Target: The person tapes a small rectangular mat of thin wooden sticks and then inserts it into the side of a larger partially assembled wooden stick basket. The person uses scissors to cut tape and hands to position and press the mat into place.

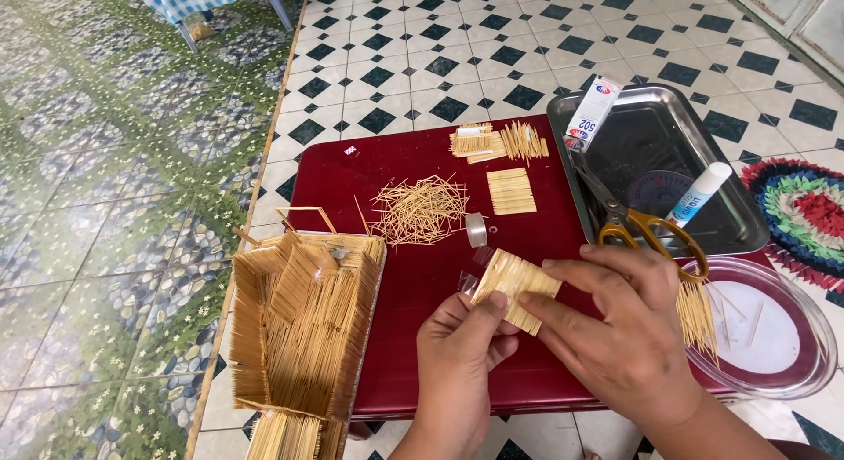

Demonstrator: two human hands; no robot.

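Wooden panel: small flat mat of toothpicks (pixel 517 288) joined side by side, held tilted above the near middle of the table.
Left hand (pixel 462 350): below the panel, thumb and fingers closed on its near-left corner.
Right hand (pixel 620 324): fingers spread across the panel's right edge, fingertips pressing on it, pinching it together with the left.
Table: low dark red top (pixel 413 284), standing on black-and-white checked floor tiles.
Loose pile: scattered toothpicks (pixel 420 211) at the centre of the table, far of the hands.
Finished panels: one square panel (pixel 511 191) right of the pile; more bundles (pixel 498 142) at the far edge.
Tape roll (pixel 476 230): small, clear, just right of the pile.
Model: large toothpick structure (pixel 303 324) at the near left edge of the table.
Steel tray (pixel 747 222): far right, holding yellow-handled scissors (pixel 637 222), a glue tube (pixel 701 193) and a small box (pixel 592 113).
Glass lid (pixel 813 359): near right, a toothpick bundle (pixel 696 312) lying on it.
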